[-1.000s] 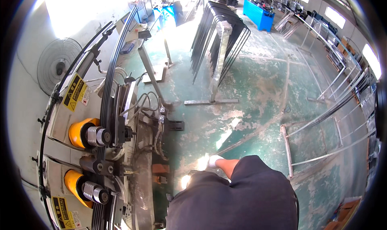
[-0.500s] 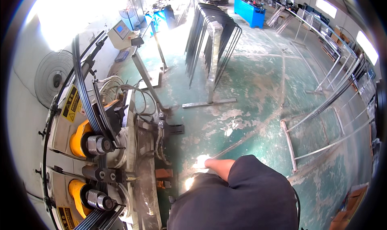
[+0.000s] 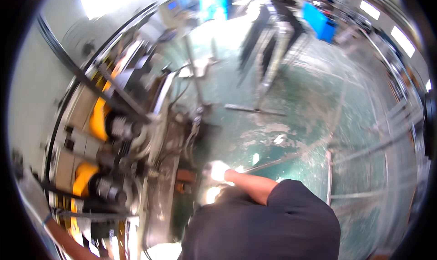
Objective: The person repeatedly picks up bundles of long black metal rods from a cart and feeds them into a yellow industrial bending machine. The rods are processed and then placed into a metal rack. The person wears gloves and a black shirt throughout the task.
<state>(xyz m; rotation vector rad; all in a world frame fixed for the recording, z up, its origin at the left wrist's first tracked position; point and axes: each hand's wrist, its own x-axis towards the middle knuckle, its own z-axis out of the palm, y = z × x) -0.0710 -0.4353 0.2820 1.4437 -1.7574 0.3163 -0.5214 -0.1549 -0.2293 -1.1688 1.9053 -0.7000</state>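
My left hand (image 3: 34, 196), in a pale glove, reaches in at the far lower left, beside the machine (image 3: 79, 112). A dark bar near its fingers runs toward the lower yellow part; blur hides whether they hold it. My right hand (image 3: 218, 170), in a white glove, is forward of my dark shirt, just right of the machine's base. Glare and blur hide its fingers. The machine has yellow parts (image 3: 99, 119) around ribbed steel rollers (image 3: 124, 128). A bundle of long dark bars (image 3: 68, 62) slants across the upper roller.
A rack (image 3: 277, 55) hung with dark bent frames stands ahead on the worn green floor. A control box (image 3: 170, 12) on a post is at the upper left. Blue machines (image 3: 318, 22) stand farther back. Metal frames (image 3: 359, 195) lie along the right side.
My left hand and forearm have come into view at the lower left. The view has turned and blurred. The upper bars now slant more to the left, and more of my right glove shows.
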